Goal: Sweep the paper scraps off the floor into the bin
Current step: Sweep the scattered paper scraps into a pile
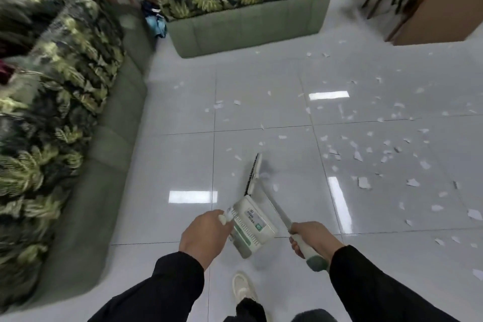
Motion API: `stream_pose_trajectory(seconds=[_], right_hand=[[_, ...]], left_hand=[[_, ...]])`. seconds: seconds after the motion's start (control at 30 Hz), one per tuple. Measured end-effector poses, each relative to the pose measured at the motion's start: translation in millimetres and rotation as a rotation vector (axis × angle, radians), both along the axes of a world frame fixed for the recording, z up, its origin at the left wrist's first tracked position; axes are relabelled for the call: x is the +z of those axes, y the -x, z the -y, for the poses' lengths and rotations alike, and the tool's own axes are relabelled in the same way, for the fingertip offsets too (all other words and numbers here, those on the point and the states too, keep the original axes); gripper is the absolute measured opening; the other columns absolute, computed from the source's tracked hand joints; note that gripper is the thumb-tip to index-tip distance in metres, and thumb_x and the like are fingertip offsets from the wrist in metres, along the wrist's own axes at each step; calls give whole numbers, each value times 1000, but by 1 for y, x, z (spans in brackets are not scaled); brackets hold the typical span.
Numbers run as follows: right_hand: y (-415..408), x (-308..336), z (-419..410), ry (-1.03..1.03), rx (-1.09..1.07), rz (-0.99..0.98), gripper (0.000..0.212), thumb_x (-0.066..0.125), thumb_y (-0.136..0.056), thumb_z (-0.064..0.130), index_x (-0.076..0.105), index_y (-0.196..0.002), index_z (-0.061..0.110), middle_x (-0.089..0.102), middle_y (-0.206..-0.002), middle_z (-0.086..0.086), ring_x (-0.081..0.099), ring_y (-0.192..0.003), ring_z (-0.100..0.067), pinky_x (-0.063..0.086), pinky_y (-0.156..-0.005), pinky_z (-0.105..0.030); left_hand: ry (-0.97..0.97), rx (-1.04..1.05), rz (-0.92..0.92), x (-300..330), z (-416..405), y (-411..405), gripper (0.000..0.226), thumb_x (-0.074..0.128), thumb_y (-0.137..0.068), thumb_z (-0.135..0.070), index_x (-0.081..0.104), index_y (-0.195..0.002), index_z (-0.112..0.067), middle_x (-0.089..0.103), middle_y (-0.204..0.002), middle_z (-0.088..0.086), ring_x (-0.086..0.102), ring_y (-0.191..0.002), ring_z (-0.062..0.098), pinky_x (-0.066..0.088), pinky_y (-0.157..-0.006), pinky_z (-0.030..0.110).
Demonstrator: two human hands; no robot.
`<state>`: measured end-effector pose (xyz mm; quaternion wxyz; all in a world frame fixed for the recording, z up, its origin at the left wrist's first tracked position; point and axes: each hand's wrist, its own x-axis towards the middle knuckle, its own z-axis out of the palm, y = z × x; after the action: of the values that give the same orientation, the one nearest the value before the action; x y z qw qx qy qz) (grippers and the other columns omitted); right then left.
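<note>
We see the dustpan (252,227) hanging tilted, nothing visible inside it. Our left hand (206,235) curls around its handle; our right hand (312,239) grips the broom (264,191) (bristles at 12 o'clock). Paper scraps (363,183) lie scattered on the floor (170,159) from 12 to 3 o'clock of the hands.

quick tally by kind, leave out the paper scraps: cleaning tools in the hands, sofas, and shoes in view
Cleaning tools: 2, a dustpan held by the left hand and a broom held by the right hand
Sofas: 2, one on the left and one ahead
Shoes: 1, a white shoe
Total: 5
</note>
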<state>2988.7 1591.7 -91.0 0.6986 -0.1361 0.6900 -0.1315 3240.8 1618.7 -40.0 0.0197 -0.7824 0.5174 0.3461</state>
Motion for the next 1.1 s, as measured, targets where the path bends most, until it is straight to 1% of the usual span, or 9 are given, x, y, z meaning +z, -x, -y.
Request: stream_pose_trajectory(seconds=[0.2, 0.37, 0.5, 0.67, 0.8, 0.9, 0.93, 1.0, 1.1], right_hand=[[-100, -15, 71, -44, 110, 94, 10, 60, -93, 3, 57, -85, -2, 53, -64, -14, 46, -44, -20, 42, -39, -22], [-116, -36, 116, -118, 180, 84, 11, 57, -96, 5, 56, -86, -1, 53, -66, -14, 45, -47, -19, 42, -38, -20], [-63, -42, 156, -193, 130, 27, 6, 60, -93, 1, 57, -94, -4, 58, -67, -15, 48, -41, -19, 43, -37, -20], [56, -16, 188, -251, 27, -78, 17, 64, -92, 5, 57, -105, -6, 62, -75, -19, 52, -42, -18, 45, -37, -22], [134, 6, 207, -248, -97, -164, 14, 63, -93, 3, 56, -102, -4, 61, -72, -19, 52, -39, -19, 47, -36, -22], [161, 8, 217, -221, -104, -282, 12, 61, -94, 3, 58, -100, -6, 62, -67, -18, 52, -39, -20, 47, -38, -22], [159, 8, 222, -190, -88, -317, 10, 59, -94, 2, 58, -97, -7, 61, -67, -18, 52, -39, -20, 46, -38, -21], [164, 7, 228, -154, -152, -370, 7, 58, -93, -1, 58, -94, -8, 58, -69, -18, 51, -37, -21, 45, -38, -21], [156, 9, 239, -112, -230, -383, 5, 59, -91, -3, 57, -92, -8, 57, -70, -18, 51, -39, -22, 45, -40, -23]], left_hand=[[-48, 114, 135, -5, 26, -84, 30, 47, -101, -51, 64, -86, -31, 65, -76, -11, 57, -65, 6, 40, -54, 25], [-101, 124, 205, -18, 57, -120, 26, 48, -101, -50, 62, -87, -34, 63, -75, -14, 58, -67, 5, 41, -54, 25], [-142, 112, 210, -30, 108, -122, 26, 48, -101, -46, 63, -85, -32, 64, -75, -13, 59, -66, 5, 40, -52, 23], [-155, 35, 126, -39, 189, -85, 27, 50, -100, -47, 65, -88, -28, 65, -78, -10, 62, -71, 10, 45, -59, 27], [-128, -37, 32, -40, 259, -41, 33, 51, -99, -46, 62, -76, -25, 65, -73, -7, 62, -68, 13, 47, -63, 29], [-96, -81, -19, -42, 291, -17, 38, 50, -98, -53, 62, -75, -25, 65, -75, -8, 63, -75, 17, 53, -74, 32], [-87, -52, -39, -42, 292, -18, 37, 51, -97, -54, 63, -78, -26, 65, -78, -9, 63, -78, 17, 53, -76, 32], [-77, -136, -42, -46, 313, -5, 31, 52, -98, -53, 65, -85, -28, 67, -86, -9, 61, -81, 17, 52, -77, 32], [-61, -195, -62, -45, 336, 1, 28, 53, -101, -49, 64, -123, -35, 69, -118, -6, 65, -103, 20, 48, -81, 31]])
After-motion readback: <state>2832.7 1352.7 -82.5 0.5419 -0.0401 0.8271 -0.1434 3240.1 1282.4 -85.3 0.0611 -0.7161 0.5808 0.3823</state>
